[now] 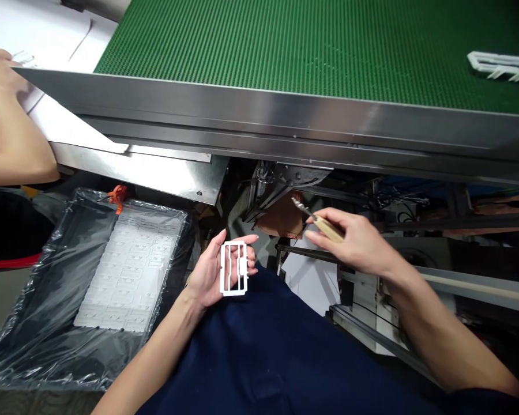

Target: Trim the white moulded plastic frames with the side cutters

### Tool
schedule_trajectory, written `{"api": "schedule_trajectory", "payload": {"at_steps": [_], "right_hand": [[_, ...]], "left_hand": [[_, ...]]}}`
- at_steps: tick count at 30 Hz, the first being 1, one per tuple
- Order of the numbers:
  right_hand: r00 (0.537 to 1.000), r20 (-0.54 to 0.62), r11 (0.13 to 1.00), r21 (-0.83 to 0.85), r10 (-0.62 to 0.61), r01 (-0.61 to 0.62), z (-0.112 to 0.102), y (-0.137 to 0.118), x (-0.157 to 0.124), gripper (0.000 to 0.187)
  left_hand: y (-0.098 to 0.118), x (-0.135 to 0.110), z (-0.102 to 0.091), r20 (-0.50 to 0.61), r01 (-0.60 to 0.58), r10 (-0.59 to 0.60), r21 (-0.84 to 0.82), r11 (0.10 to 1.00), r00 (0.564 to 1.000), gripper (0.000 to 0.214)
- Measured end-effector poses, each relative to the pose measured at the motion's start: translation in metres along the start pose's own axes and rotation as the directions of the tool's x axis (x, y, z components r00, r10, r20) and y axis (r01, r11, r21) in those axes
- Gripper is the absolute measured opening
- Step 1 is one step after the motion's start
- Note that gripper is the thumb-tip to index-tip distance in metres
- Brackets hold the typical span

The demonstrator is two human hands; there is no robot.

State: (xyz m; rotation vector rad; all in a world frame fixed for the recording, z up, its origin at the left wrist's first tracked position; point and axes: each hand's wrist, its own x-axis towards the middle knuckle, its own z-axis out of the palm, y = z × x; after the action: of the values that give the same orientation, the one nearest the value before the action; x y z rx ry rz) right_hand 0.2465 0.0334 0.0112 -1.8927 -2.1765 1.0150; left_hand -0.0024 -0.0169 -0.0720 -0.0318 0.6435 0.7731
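**Frame and Tool Under the Conveyor Rail**

Head view: just below the steel rail (285,115), the left hand (207,274) is gripping a white plastic frame (241,266). Right of it, the right hand (352,242) is pinching a wooden-handled tool (324,226), its tip pointing up at the rail. Below the rail's left end, a plastic-lined bin (47,300) is holding stacked white parts.

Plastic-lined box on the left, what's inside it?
A flat layer of white moulded frames lies inside the box on its clear liner. Anything beneath that layer is covered.
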Motion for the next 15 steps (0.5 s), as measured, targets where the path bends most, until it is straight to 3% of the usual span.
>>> {"api": "schedule_trajectory", "payload": {"at_steps": [5, 7, 8, 9, 10, 12, 13, 15], "right_hand": [[0.982, -0.19, 1.0, -0.024, -0.01, 0.005, -0.048, -0.007, -0.017, 0.03], [0.963, -0.269, 1.0, -0.023, -0.01, 0.004, -0.063, -0.013, -0.023, 0.028], [0.955, -0.297, 1.0, -0.02, -0.016, 0.01, -0.071, -0.017, -0.026, 0.027], [0.949, -0.316, 1.0, -0.015, -0.025, 0.021, -0.078, -0.022, -0.03, 0.026], [0.944, -0.329, 0.999, -0.012, -0.034, 0.032, -0.087, -0.027, -0.034, 0.026], [0.926, -0.375, 0.999, -0.019, -0.04, 0.035, -0.106, -0.037, -0.04, 0.025], [0.91, -0.414, 0.999, -0.032, -0.037, 0.027, -0.117, -0.04, -0.04, 0.025], [0.843, -0.536, 0.996, -0.085, -0.048, 0.003, -0.145, -0.043, -0.034, 0.025]], "left_hand": [[0.01, 0.006, -0.001, -0.02, -0.056, 0.056, 0.01, 0.998, 0.998, 0.047], [0.012, 0.009, -0.006, -0.037, -0.11, 0.115, 0.12, 0.987, 0.993, 0.034], [0.012, 0.01, -0.009, -0.043, -0.146, 0.162, 0.256, 0.956, 0.986, 0.026], [0.012, 0.011, -0.014, -0.043, -0.193, 0.232, 0.425, 0.885, 0.972, 0.018], [0.011, 0.012, -0.019, -0.031, -0.22, 0.312, 0.644, 0.733, 0.95, 0.015], [0.009, 0.02, -0.034, 0.015, -0.194, 0.472, 0.923, 0.332, 0.881, 0.02], [0.008, 0.027, -0.042, 0.021, -0.153, 0.51, 0.964, 0.218, 0.86, 0.031], [0.01, 0.044, -0.054, 0.065, -0.159, 0.506, 0.977, 0.145, 0.86, 0.041]]}}
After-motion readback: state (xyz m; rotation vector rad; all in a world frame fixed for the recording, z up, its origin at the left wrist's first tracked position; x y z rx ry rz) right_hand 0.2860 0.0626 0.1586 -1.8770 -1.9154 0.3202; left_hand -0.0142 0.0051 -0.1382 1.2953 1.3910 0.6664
